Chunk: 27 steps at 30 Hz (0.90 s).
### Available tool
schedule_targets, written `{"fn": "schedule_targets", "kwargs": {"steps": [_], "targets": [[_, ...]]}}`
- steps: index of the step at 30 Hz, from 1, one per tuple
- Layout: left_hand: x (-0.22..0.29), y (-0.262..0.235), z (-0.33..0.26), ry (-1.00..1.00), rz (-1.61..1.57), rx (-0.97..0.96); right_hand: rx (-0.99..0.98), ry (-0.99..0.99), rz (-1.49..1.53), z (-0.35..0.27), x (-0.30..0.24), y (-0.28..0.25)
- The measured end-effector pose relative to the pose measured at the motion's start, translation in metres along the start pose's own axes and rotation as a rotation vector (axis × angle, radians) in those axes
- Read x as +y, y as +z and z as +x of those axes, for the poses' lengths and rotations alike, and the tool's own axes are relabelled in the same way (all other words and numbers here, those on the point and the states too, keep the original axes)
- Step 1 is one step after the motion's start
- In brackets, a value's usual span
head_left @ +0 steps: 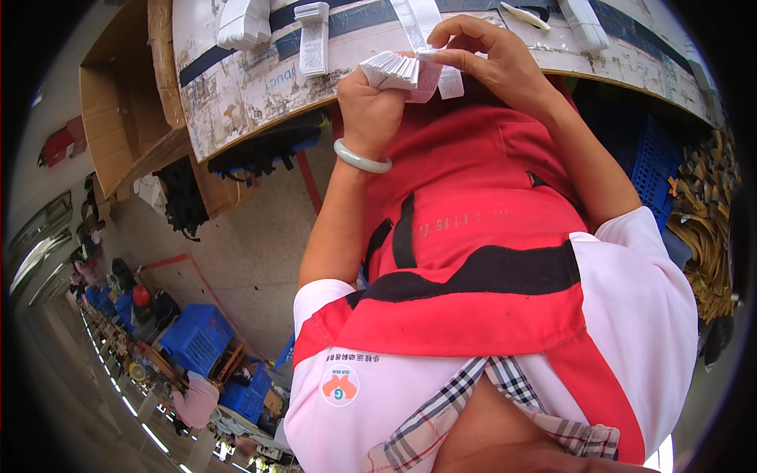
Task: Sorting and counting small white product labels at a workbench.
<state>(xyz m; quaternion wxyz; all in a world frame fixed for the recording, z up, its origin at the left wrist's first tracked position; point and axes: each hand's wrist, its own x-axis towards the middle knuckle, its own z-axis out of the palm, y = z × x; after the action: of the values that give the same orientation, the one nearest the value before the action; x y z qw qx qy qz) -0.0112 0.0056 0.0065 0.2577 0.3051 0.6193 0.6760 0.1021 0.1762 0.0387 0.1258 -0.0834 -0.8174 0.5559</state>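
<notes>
Paper tags [392, 71], a fanned white stack, sit clamped in the left hand [371, 106] just above the edge of the desk [236, 94], held against the front of a red apron [473, 229]. The left hand's grip is narrow and closed tight around the base of the stack, a pale green bangle [361, 158] at the wrist. The right hand [485, 63] arches over from above, thumb and forefinger pinching a single tag [432, 75] that stands partly clear of the fan; its grip is a fine pinch on that one slip, the other fingers curled loosely.

The fan looks loosely splayed at its free end, so a pull that drags two slips instead of one could, in all likelihood, spill the rest down the apron to the concrete floor [252, 244]. A slackened left grip would probably have the same effect, since nothing lies under the stack but the person's lap.

On the worn desk, patched with dark tape, lie several white folded labels [313, 35] and bundles [244, 24], well apart from the hands. An open cardboard box [118, 102] stands at the desk's left end, with black straps [260, 154] hanging below the desk edge. Blue plastic crates [197, 335] sit on the floor to the left, another blue crate [650, 165] to the right beside a heap of tan strips [706, 229]. Nothing stands between the two hands.
</notes>
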Motion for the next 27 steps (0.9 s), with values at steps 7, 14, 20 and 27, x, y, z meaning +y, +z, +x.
{"fn": "schedule_targets", "kwargs": {"steps": [7,14,20,27], "targets": [[-0.001,0.006,-0.004,-0.154,-0.170,0.004,0.079,-0.050,0.005,-0.008,0.011,0.007],[0.003,0.006,0.000,0.083,0.029,-0.010,0.042,0.003,0.079,-0.009,0.006,0.006],[-0.008,0.007,-0.003,0.088,-0.079,-0.002,0.016,0.048,0.108,-0.009,0.003,0.007],[0.007,0.001,-0.002,-0.472,-0.341,-0.141,-0.308,0.281,0.395,-0.006,-0.007,-0.010]]}}
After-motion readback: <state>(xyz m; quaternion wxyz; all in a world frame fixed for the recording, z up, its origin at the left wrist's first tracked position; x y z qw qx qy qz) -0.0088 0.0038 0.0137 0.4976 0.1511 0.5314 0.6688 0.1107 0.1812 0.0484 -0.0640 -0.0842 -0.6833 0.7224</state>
